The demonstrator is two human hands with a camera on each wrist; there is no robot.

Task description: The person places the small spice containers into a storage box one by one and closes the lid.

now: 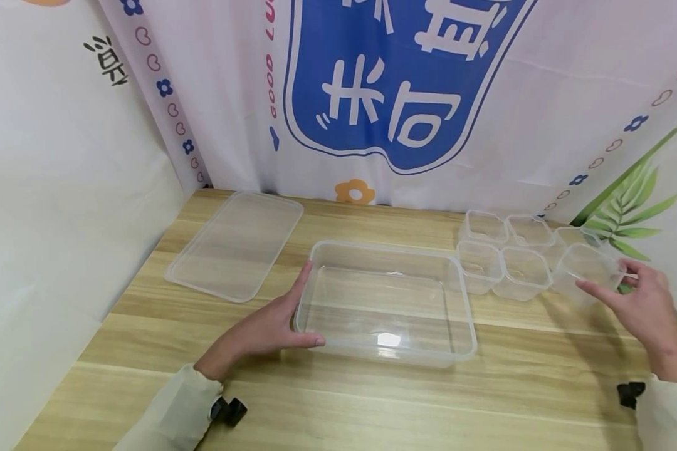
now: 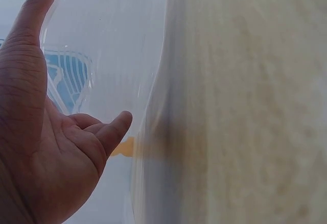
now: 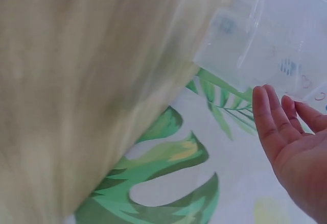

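Note:
A large clear plastic box (image 1: pixel 385 247) stands lidless at the middle of the wooden table. My left hand (image 1: pixel 265 327) is spread around its left end, thumb along the front rim and fingers along the left side. The left wrist view shows that hand (image 2: pixel 66 142) against the see-through wall, fingers fairly straight. At the far right, my right hand (image 1: pixel 645 304) holds a small clear container (image 1: pixel 588 268) by its right side, thumb toward the front and fingers behind. In the right wrist view, the fingertips (image 3: pixel 263 94) meet the container's edge.
Several more small clear containers (image 1: pixel 521 272) stand in two rows right of the large box. A flat clear lid (image 1: pixel 237 247) lies at the back left. Printed cloth (image 1: pixel 231 125) hangs along the table's back edge (image 1: pixel 417 210) and both sides.

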